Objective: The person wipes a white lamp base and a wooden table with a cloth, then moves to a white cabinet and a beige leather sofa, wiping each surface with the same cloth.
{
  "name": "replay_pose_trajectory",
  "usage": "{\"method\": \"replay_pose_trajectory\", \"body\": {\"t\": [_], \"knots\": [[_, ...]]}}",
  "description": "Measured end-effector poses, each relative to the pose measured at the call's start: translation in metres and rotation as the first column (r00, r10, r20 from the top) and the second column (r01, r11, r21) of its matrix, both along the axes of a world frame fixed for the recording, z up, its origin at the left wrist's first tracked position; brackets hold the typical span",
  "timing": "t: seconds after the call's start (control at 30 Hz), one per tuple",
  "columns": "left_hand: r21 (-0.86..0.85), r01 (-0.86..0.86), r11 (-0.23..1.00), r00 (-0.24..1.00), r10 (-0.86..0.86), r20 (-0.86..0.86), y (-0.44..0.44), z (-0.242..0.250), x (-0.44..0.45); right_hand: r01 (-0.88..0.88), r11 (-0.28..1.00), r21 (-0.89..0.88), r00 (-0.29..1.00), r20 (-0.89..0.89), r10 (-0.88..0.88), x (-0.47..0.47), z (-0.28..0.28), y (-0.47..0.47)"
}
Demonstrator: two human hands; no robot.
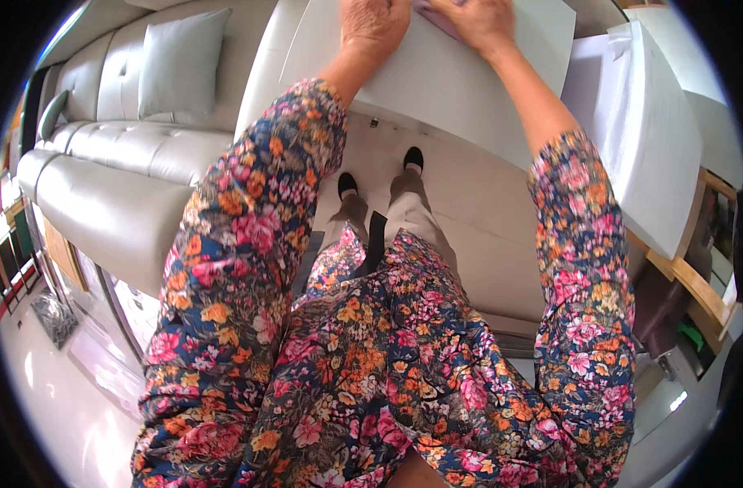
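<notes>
At the top edge of the view, both arms reach forward over a white panel-like surface [432, 79]. My left hand [376, 23] is bent at the knuckles above it; its fingertips are cut off by the frame, so what it holds is unclear. My right hand [478, 25] grips a mauve piece of cloth [446, 23] that lies between the hands, against the white surface. Only a small part of that cloth shows. Floral sleeves cover both arms down to the forearms.
A grey leather sofa [134, 146] with a pale cushion [182, 64] stands at left. At right is another white furniture panel [658, 140] beside a wooden frame [691, 287]. Black shoes [414, 157] stand on the tiled floor [487, 238]. A plastic-wrapped bundle [54, 317] lies at far left.
</notes>
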State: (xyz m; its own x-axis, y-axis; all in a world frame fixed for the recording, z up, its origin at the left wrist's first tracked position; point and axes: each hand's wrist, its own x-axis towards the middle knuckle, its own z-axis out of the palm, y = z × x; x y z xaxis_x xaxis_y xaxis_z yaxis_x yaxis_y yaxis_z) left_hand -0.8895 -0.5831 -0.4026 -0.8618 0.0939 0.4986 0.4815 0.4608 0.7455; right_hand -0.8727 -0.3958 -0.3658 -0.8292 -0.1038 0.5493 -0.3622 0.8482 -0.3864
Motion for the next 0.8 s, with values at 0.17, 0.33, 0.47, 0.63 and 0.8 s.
{"method": "replay_pose_trajectory", "body": {"t": [0.17, 0.33, 0.47, 0.63, 0.8], "knots": [[0.004, 0.039, 0.999, 0.998, -0.04, 0.044, 0.007, -0.001, -0.009, 0.198, 0.973, 0.115, 0.97, 0.119, -0.211, 0.093, -0.005, 0.054], [-0.217, 0.37, 0.903, 0.924, -0.382, -0.014, -0.032, -0.001, -0.017, 0.201, 0.978, 0.06, 0.963, 0.171, -0.208, 0.177, 0.006, 0.078], [-0.303, 0.341, 0.89, 0.921, -0.38, -0.081, -0.052, -0.004, -0.008, 0.085, 0.992, 0.098, 0.974, 0.2, -0.103, 0.206, 0.018, 0.068], [0.02, 0.088, 0.996, 0.996, -0.088, 0.025, -0.035, -0.028, -0.022, -0.26, 0.955, 0.144, 0.932, 0.295, 0.209, 0.183, 0.023, 0.018], [0.224, 0.044, 0.974, 0.983, -0.083, 0.165, -0.039, -0.035, -0.042, -0.378, 0.923, 0.066, 0.919, 0.146, 0.366, 0.117, 0.033, -0.078]]}}
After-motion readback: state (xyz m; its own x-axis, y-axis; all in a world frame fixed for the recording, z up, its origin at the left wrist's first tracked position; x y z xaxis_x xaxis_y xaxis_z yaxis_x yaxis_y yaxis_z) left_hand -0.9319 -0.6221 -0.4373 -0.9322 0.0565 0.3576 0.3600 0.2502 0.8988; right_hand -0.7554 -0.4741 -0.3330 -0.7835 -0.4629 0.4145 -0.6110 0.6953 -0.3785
